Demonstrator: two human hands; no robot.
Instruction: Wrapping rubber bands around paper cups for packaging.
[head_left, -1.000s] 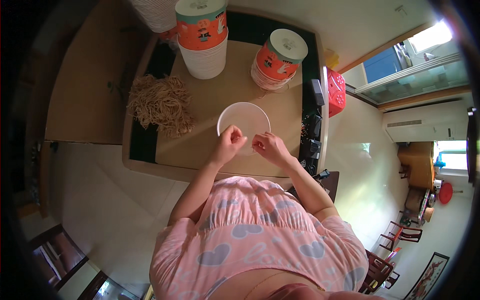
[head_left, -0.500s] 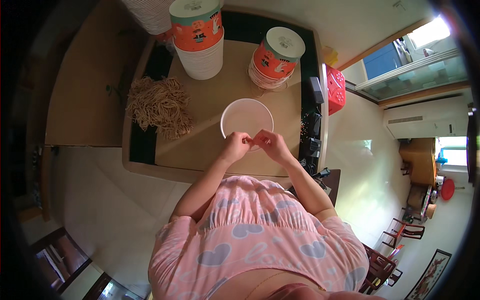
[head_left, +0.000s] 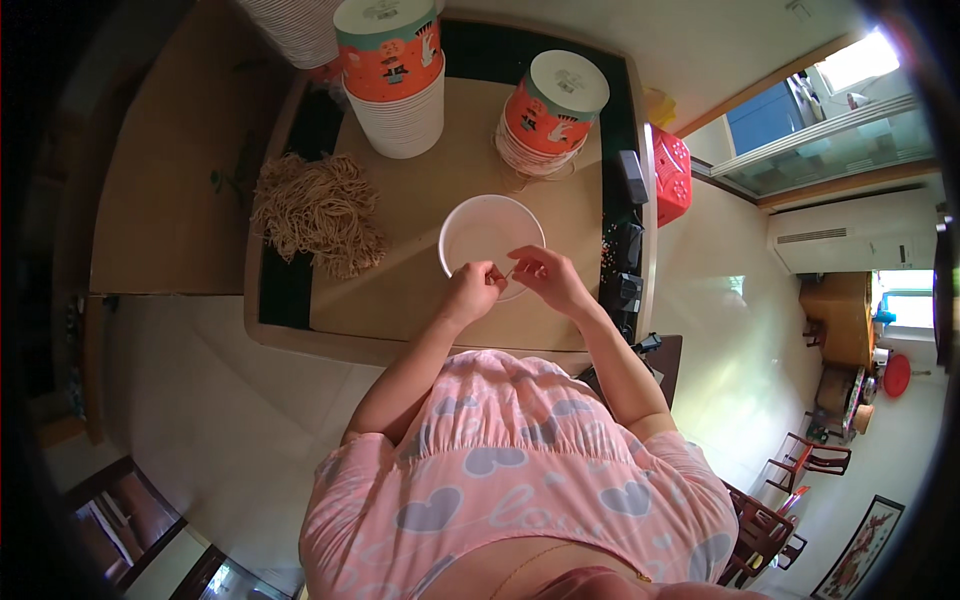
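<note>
A white paper bucket (head_left: 477,216) stands mouth up near the front of the table. Over its near rim, my left hand (head_left: 473,289) and my right hand (head_left: 553,280) are close together with fingers pinched. A thin string (head_left: 509,273) runs across the small gap between my fingertips; most of it is hidden by the fingers. To the left lies a loose heap of beige strings (head_left: 318,218). Beyond the bucket, an upside-down stack of orange and green printed buckets (head_left: 560,105) has strings gathered around its lower part.
A taller stack of nested buckets (head_left: 398,120) stands at the far left of the cardboard sheet (head_left: 420,215), with another white stack (head_left: 300,25) behind. Black adapters (head_left: 628,245) line the table's right edge. A red plastic stool (head_left: 672,175) sits beyond it.
My right hand has shifted slightly right and up, away from my left, opening a small gap with string showing between. My left hand stays almost in place.
</note>
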